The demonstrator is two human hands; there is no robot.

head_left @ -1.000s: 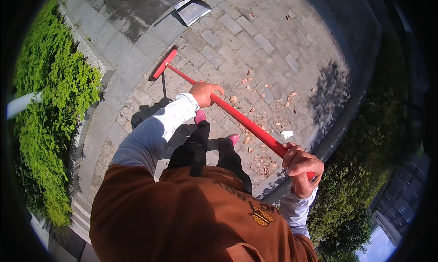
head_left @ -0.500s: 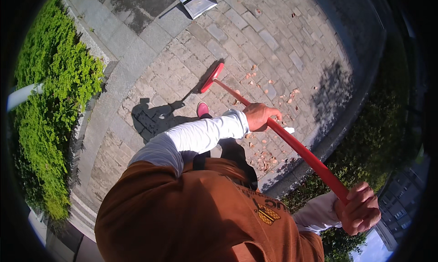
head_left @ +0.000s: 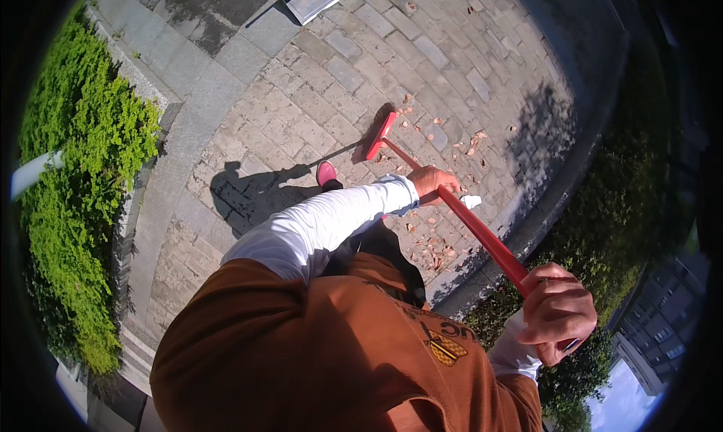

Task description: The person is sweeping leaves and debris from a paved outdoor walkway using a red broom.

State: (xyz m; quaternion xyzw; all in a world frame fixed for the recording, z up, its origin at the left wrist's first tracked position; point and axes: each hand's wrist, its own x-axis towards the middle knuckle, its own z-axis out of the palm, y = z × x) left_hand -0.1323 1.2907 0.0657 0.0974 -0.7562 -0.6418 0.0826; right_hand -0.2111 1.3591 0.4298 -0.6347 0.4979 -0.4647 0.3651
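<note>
A long red broom (head_left: 486, 236) runs slantwise across the view, its handle rising toward me at the lower right. My left hand (head_left: 434, 185) is wrapped round the middle of the handle. Near the top end of the handle, my right hand (head_left: 559, 311) grips it with curled fingers. The broom's red head (head_left: 382, 136) is down at the paving, and its bristles cannot be made out. Dry brown leaves (head_left: 476, 140) lie scattered just right of the head, with more leaves (head_left: 433, 251) closer to my feet.
A metal long-handled dustpan (head_left: 310, 3) stands on the paving at the far left. Green hedge (head_left: 90, 176) lines the left side behind a stone kerb. A curved kerb (head_left: 553, 206) with dark shrubs bounds the right. A white scrap (head_left: 471, 201) lies near the handle; my pink shoe (head_left: 326, 174) shows.
The broom head has moved right, to the edge of the leaves. My right hand has shifted left and slightly up with the handle's top end, while both hands keep their hold.
</note>
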